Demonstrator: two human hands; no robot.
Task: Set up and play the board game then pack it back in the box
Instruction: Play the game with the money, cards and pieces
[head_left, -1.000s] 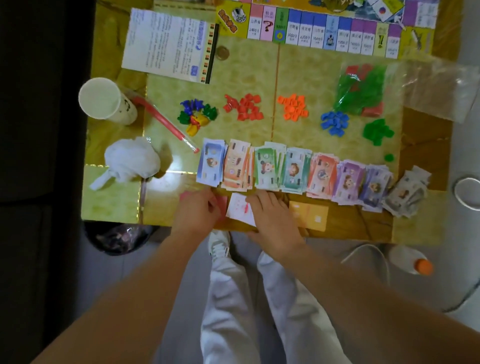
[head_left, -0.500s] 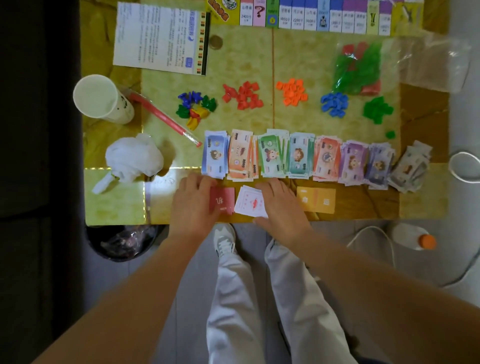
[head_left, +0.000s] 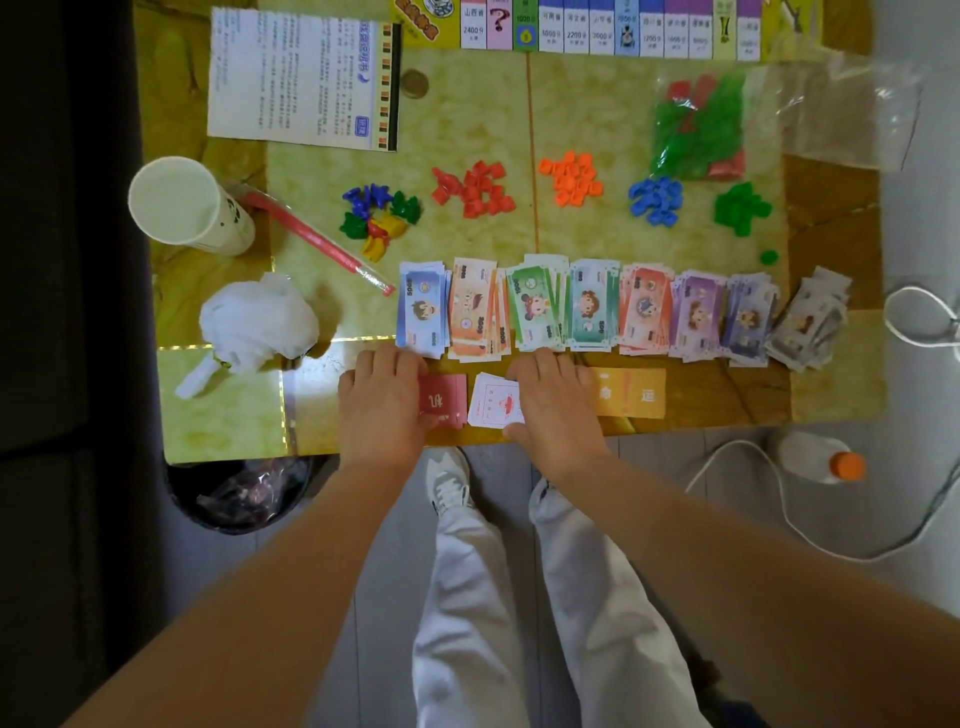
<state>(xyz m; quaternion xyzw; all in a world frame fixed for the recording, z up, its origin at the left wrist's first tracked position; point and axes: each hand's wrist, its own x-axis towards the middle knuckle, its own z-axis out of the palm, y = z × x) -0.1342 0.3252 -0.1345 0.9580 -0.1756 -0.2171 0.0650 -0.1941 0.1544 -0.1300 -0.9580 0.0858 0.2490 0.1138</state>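
At the table's near edge my left hand (head_left: 382, 402) lies flat with its fingers on the left part of a red card stack (head_left: 445, 401). My right hand (head_left: 553, 397) rests flat over the right side of a white card stack (head_left: 492, 406), thumb at the stack's near edge. An orange card stack (head_left: 631, 393) lies just right of that hand. Behind the hands runs a row of play-money piles (head_left: 597, 312). Farther back sit piles of red (head_left: 475, 189), orange (head_left: 571, 177), blue (head_left: 655, 200) and green (head_left: 740, 208) plastic pieces and mixed tokens (head_left: 379, 218). The game board (head_left: 582, 26) edges the far side.
A paper cup (head_left: 182, 205), a red wrapped straw (head_left: 322, 244) and a crumpled white bag (head_left: 257, 325) are at the left. An instruction sheet (head_left: 304, 78) and a coin (head_left: 414, 84) lie at the back. A plastic bag of pieces (head_left: 698, 127) sits at the right. A bin (head_left: 239, 493) stands below the table.
The camera has tilted down and nearer. My left hand slid left, uncovering the red card stack. My right hand stays on the white cards.
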